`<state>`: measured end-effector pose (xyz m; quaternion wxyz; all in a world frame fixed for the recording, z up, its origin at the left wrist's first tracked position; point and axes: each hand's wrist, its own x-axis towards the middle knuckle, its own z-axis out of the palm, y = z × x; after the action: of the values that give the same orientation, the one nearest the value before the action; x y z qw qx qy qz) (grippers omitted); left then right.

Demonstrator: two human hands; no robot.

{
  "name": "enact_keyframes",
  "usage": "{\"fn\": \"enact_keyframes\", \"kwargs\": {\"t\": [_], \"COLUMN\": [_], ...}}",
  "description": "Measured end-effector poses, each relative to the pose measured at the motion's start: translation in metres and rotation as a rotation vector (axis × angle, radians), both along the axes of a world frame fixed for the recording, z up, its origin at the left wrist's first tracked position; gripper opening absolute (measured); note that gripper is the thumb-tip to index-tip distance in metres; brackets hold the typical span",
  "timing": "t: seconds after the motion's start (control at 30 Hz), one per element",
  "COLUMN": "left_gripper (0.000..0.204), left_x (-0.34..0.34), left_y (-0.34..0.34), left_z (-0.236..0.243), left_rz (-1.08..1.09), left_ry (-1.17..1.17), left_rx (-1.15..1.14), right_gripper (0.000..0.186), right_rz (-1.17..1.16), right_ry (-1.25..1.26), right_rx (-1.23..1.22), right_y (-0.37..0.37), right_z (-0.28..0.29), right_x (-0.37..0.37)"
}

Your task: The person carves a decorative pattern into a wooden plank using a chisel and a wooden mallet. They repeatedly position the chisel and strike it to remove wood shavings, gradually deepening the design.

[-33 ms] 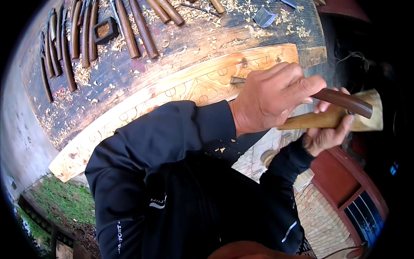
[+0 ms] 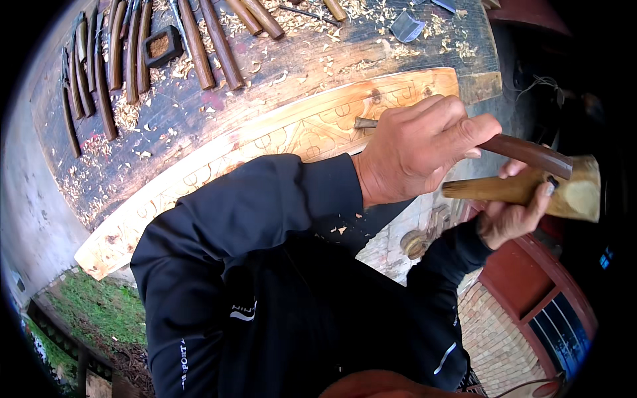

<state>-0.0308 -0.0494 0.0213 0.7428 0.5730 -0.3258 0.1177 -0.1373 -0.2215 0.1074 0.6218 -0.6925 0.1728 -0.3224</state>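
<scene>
My left hand (image 2: 415, 146) is closed round a chisel with a dark brown handle (image 2: 531, 154), its end (image 2: 365, 123) over the pale wooden plank (image 2: 279, 136), which bears pencilled or lightly cut scrollwork; whether the edge touches it is unclear. My right hand (image 2: 514, 215), lower and further right, grips a pale wooden mallet (image 2: 574, 192) just below the chisel handle, its narrow end pointing left.
The worn workbench (image 2: 318, 50) holds several wood-handled chisels (image 2: 108, 113), a small dark square block (image 2: 162, 46), a bevelled metal piece (image 2: 407, 28) and scattered shavings. Beyond the bench are grass (image 2: 93, 298), brick paving (image 2: 491, 325) and a red panelled structure (image 2: 514, 265).
My right hand and the mallet have shifted right and slightly down. My left hand and the chisel stay about where they were.
</scene>
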Motion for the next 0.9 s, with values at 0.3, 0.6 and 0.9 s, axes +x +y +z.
{"fn": "enact_keyframes", "kwargs": {"t": [0.3,0.6,0.9], "left_gripper": [0.036,0.035,0.034], "left_x": [0.004,0.006,0.010], "left_y": [0.012,0.005,-0.001], "left_z": [-0.005,0.035,0.042], "left_rz": [-0.033,0.088,0.139], "left_ry": [-0.013,0.076,0.209], "left_rx": [-0.013,-0.024,0.002], "right_gripper": [0.046,0.058,0.035], "right_rz": [-0.109,-0.203,-0.136], "right_ry": [0.262,0.252,0.079], "right_rx": [-1.257,-1.500,-1.174], "right_y": [0.021,0.016,0.012], "right_z": [0.099,0.097,0.121], "right_x": [0.024,0.027,0.051]}}
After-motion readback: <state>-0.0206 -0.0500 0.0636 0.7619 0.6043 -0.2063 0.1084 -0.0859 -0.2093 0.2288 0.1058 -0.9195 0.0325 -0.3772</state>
